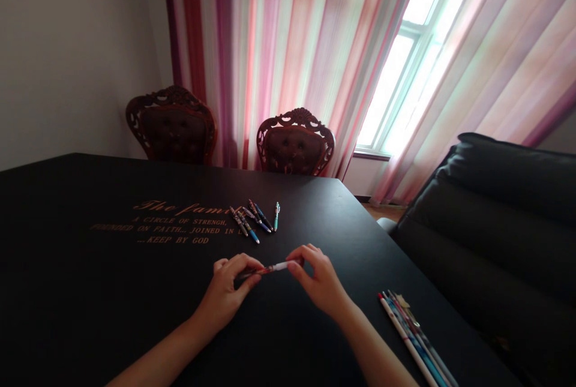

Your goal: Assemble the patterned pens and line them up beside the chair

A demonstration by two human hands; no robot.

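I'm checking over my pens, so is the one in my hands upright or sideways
Sideways: the pen runs crosswise between the left hand and the right hand, its white part showing in the gap.

Held pen (281, 266) between left hand (228, 284) and right hand (318, 274); pen group (261, 215) beyond, on table (67, 291). Slim sticks (406, 339) near the table's right edge. Two chairs (173, 130) behind the table, curtain (292, 45) behind them; armchair (504, 237) to the right.
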